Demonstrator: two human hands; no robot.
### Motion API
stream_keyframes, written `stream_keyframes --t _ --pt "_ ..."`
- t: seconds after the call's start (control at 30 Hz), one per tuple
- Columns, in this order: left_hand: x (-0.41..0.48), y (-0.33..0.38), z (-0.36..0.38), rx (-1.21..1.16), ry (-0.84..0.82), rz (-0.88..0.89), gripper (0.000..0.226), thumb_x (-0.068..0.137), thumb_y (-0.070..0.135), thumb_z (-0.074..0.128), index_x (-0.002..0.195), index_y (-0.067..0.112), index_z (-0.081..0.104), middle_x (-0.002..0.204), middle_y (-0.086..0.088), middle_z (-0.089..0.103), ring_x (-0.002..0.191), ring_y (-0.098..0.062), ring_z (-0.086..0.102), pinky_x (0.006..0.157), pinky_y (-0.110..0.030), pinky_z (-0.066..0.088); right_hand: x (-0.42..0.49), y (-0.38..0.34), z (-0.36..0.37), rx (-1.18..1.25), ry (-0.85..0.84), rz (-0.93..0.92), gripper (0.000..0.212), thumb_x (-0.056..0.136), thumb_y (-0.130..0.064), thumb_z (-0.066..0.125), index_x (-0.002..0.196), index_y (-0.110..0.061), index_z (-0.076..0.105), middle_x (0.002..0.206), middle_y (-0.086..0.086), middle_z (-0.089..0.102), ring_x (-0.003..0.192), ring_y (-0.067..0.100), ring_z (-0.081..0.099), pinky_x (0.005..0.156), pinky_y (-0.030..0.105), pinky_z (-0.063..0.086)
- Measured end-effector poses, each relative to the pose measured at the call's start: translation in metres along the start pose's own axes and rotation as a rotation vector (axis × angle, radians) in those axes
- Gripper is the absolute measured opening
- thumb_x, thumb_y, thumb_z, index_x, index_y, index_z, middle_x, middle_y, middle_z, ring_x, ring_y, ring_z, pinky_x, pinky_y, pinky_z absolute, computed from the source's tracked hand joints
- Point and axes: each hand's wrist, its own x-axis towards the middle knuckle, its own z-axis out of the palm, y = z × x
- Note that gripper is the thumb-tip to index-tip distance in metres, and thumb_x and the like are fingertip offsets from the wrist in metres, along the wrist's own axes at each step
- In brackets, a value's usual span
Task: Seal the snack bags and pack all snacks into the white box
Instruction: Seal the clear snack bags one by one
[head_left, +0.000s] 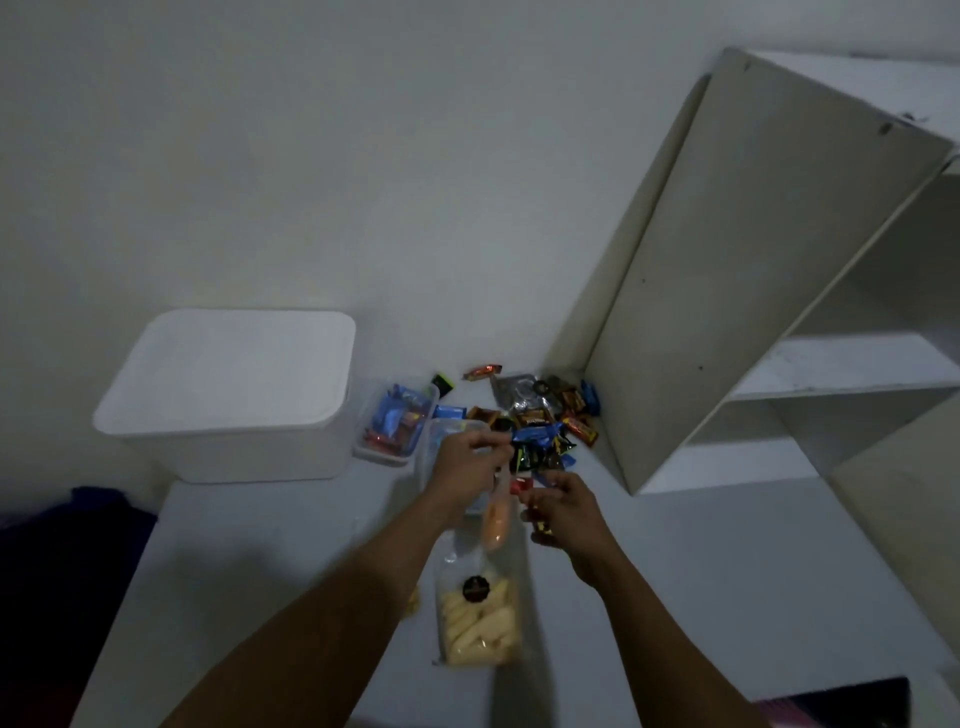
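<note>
Left hand (467, 462) is up over the middle of the desk (260, 571), fingers pinched on the top of a clear snack bag (496, 512) with orange contents; the bag hangs down from the grip. Right hand (563, 512) is just beside it, fingers curled round small wrapped pieces, one red, one gold. Can't tell if the bag mouth is shut.

White box (228, 395) sits at the far left corner of the desk, looks lidded or upside down, so nothing goes in yet. Small clear tub (392, 423) of wrapped snacks is touching its right side. Loose candy pile (540, 410) lies at the far right edge against the shelf unit (727, 270). Second clear bag (478, 618), pale sticks inside, lies flat near the near edge, below both hands.

Risks, my read:
- Hanging bag held by one pinch: slips, contents spill if unsealed.
- Right hand already loaded, so sealing two-handed is awkward; pieces may drop.
- Candy near the edge could get knocked off.

Labels: dark round sticker on the stick bag, wrapper prints all unreadable in this light.
</note>
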Motion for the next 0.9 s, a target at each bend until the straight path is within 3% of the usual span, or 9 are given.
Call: stream_keyframes --t 0.13,0.23,0.33,0.47,0.53,0.6,0.73,0.8,0.9 --pt "-0.018 -0.062 0.031 0.127 -0.15 -0.173 0.024 0.088 0.003 0.067 0.111 0.011 0.068 0.102 -0.003 0.066 0.091 -0.016 0.062 0.064 -0.021 0.049 -0.002 0.044 -0.019 -0.035 0.029 0.165 0.024 0.09 -0.018 0.065 0.113 -0.022 0.058 0.106 0.01 0.07 0.095 0.025 0.068 0.078 0.043 0.053" --pt "-0.016 -0.088 0.047 0.144 -0.04 -0.186 0.018 0.087 0.003 0.063 0.102 0.013 0.063 0.099 -0.008 0.067 0.09 -0.025 0.065 0.07 -0.034 0.055 0.0 0.064 -0.023 -0.051 0.076 0.191 0.02 0.095 -0.016 0.058 0.114 -0.022 0.056 0.102 0.008 0.065 0.088 0.023 0.062 0.071 0.039 0.049" --pt "-0.004 -0.088 0.046 -0.023 0.042 -0.303 0.031 0.089 0.004 0.06 0.113 0.016 0.044 0.099 -0.017 0.063 0.076 -0.025 0.062 0.073 -0.043 0.057 0.003 0.075 -0.024 -0.115 0.075 0.135 0.028 0.092 -0.008 0.061 0.117 -0.018 0.055 0.099 0.009 0.062 0.078 0.019 0.058 0.063 0.031 0.045" --pt "0.003 -0.08 0.043 -0.077 0.06 -0.432 0.035 0.093 0.01 0.054 0.122 0.021 0.037 0.065 -0.01 0.053 0.053 -0.019 0.05 0.056 -0.034 0.047 0.014 0.086 -0.017 -0.257 -0.022 0.036 0.056 0.076 0.0 0.077 0.125 -0.011 0.053 0.109 0.004 0.062 0.091 0.017 0.064 0.073 0.028 0.056" --pt "0.004 -0.073 0.043 0.053 0.059 -0.409 0.006 0.093 0.014 0.054 0.097 0.014 0.049 0.062 -0.007 0.048 0.052 -0.017 0.044 0.055 -0.029 0.037 0.019 0.093 -0.013 -0.284 -0.032 -0.007 0.072 0.069 -0.004 0.083 0.131 -0.014 0.047 0.12 0.009 0.06 0.103 0.021 0.064 0.089 0.04 0.056" --pt "0.006 -0.071 0.043 0.196 0.087 -0.367 0.017 0.093 0.018 0.054 0.076 0.015 0.052 0.069 -0.006 0.053 0.058 -0.015 0.047 0.056 -0.028 0.035 0.026 0.1 -0.011 -0.291 -0.022 -0.038 0.086 0.061 -0.015 0.088 0.134 -0.018 0.044 0.123 0.006 0.059 0.106 0.018 0.063 0.09 0.04 0.057" --pt "0.009 -0.077 0.044 0.257 0.003 -0.364 0.032 0.094 0.025 0.05 0.091 0.005 0.075 0.08 0.005 0.065 0.074 -0.009 0.056 0.062 -0.023 0.038 0.028 0.097 -0.01 -0.352 0.07 -0.13 0.056 0.07 -0.011 0.084 0.114 -0.023 0.052 0.099 -0.017 0.059 0.091 0.005 0.061 0.069 0.007 0.045" --pt "0.01 -0.078 0.048 0.24 -0.024 -0.328 0.031 0.093 0.021 0.05 0.087 0.005 0.076 0.083 0.001 0.069 0.076 -0.01 0.058 0.065 -0.024 0.04 0.028 0.095 -0.013 -0.304 0.136 -0.129 0.039 0.081 -0.014 0.075 0.113 -0.023 0.055 0.098 -0.01 0.063 0.092 0.015 0.065 0.068 0.012 0.046" --pt "0.016 -0.086 0.054 0.293 -0.063 -0.217 0.014 0.091 0.014 0.057 0.083 0.009 0.068 0.087 -0.009 0.065 0.073 -0.012 0.056 0.061 -0.02 0.043 0.027 0.09 -0.03 -0.196 0.152 -0.001 0.047 0.077 -0.017 0.076 0.117 -0.014 0.052 0.105 0.001 0.063 0.095 0.019 0.066 0.073 0.033 0.058"
